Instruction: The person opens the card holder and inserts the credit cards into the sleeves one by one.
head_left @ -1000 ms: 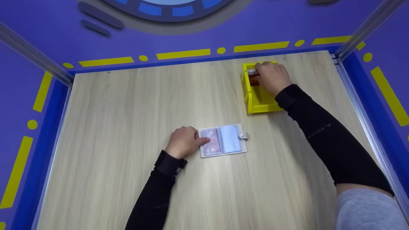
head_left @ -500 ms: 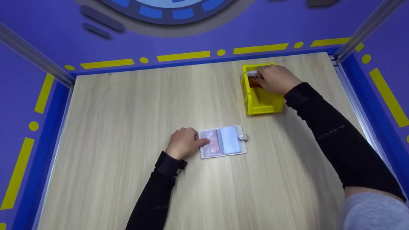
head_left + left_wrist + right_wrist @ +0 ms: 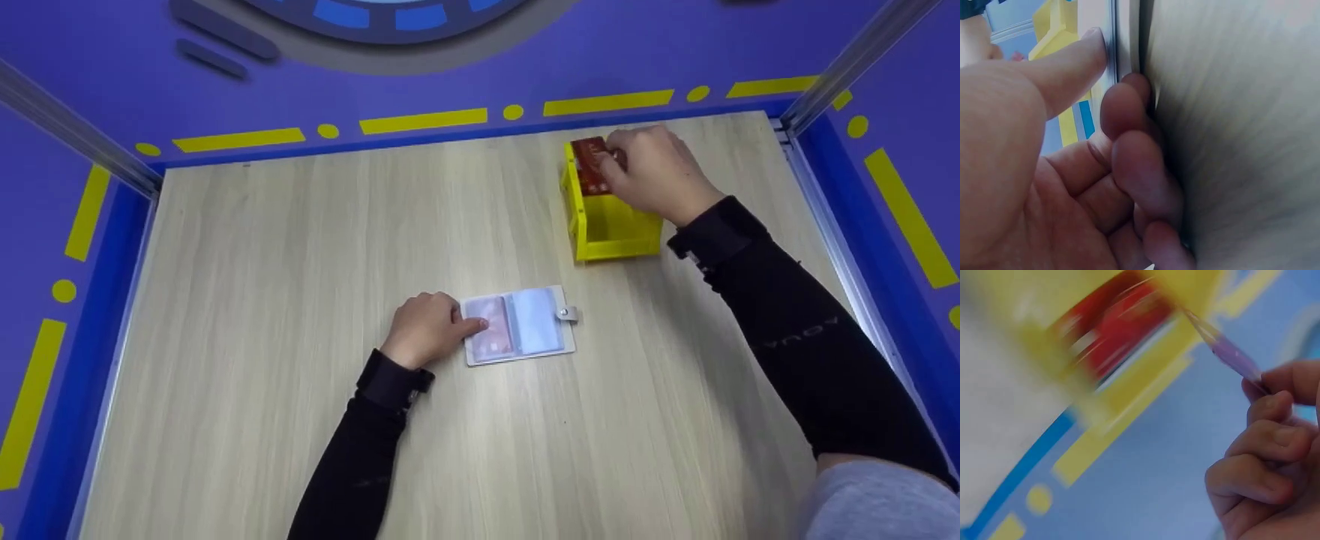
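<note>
A small card holder [image 3: 516,357] lies spread on the table, a reddish card [image 3: 489,328] showing through its left clear sleeve and a pale bluish sleeve [image 3: 537,321] on the right. My left hand [image 3: 426,330] pinches its left edge, thumb on top; in the left wrist view the curled fingers [image 3: 1139,163] reach to the underside. Over the back of a yellow bin [image 3: 619,250], my right hand [image 3: 660,174] holds a dark red card [image 3: 589,166] between thumb and fingers. The right wrist view shows this card edge-on [image 3: 1233,357], with red cards [image 3: 1129,323] blurred in the bin behind.
A strap with a snap [image 3: 568,313] sticks out from the card holder's right edge. Blue walls with yellow markings [image 3: 424,121] enclose the wooden table [image 3: 300,247] at the back and both sides. Metal posts [image 3: 855,71] stand at the back corners.
My right hand has lifted the red card from inside the bin to above its back part. The left hand still pinches the card holder's edge; the view has shifted slightly.
</note>
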`<state>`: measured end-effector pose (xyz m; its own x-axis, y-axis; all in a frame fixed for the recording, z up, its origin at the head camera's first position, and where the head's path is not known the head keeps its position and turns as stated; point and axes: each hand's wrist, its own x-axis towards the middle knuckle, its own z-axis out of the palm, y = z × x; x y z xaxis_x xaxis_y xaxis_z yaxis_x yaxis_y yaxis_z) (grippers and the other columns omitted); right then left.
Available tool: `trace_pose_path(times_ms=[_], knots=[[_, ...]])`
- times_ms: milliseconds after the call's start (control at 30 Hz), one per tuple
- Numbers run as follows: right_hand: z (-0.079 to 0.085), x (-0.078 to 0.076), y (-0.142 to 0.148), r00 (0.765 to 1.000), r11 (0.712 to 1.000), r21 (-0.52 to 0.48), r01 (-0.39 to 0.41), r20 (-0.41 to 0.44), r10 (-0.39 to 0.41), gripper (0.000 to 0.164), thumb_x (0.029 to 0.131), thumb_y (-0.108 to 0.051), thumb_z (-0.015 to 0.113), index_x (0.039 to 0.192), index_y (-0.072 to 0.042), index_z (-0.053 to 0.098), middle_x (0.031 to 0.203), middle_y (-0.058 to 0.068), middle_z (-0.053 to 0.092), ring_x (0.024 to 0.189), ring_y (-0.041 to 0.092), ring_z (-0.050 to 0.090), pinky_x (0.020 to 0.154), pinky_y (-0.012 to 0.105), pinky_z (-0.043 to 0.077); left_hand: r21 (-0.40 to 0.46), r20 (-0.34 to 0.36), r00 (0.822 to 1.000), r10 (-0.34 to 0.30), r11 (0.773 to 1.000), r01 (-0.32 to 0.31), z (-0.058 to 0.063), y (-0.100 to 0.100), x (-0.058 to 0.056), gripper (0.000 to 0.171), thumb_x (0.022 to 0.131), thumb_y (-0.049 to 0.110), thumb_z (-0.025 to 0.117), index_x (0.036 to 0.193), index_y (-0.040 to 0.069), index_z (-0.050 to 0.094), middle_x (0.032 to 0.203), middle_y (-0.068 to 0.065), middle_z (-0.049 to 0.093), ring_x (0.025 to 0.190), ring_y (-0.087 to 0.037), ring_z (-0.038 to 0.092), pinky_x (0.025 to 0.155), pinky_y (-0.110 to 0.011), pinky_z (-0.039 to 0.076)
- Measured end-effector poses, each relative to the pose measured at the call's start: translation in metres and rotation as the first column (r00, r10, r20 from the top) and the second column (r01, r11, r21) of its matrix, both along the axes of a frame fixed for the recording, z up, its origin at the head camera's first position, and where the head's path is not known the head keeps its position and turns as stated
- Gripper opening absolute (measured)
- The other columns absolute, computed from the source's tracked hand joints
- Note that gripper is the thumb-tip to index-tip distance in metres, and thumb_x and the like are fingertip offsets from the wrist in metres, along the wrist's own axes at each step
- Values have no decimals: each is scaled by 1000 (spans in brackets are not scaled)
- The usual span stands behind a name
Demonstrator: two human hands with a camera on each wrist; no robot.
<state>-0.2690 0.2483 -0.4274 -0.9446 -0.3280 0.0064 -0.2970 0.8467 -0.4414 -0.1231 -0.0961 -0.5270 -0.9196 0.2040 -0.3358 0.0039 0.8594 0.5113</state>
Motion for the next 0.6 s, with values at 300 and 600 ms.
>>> trace_pose_path(times_ms=[300, 600], knots=[[-12, 74, -42, 902, 924, -379, 58, 417, 114, 26, 113, -21, 58, 120, -13, 82, 87, 10, 67, 61, 14, 47, 56, 26, 41, -8, -7, 1000, -8, 1000, 8, 2, 2, -2, 56, 96, 57, 82, 62, 21, 56, 64, 8, 47, 65, -17, 48, 61, -35, 37], [-73, 110, -80, 810, 977, -215, 10, 574, 118, 32, 105, -24, 66, 76, -11, 73, 66, -7, 52, 63, 13, 48, 60, 28, 38, -36, 9, 1000, 3, 999, -3, -1, -1, 0, 54, 96, 58, 81, 65, 20, 58, 67, 6, 49, 66, -18, 49, 60, -35, 38]])
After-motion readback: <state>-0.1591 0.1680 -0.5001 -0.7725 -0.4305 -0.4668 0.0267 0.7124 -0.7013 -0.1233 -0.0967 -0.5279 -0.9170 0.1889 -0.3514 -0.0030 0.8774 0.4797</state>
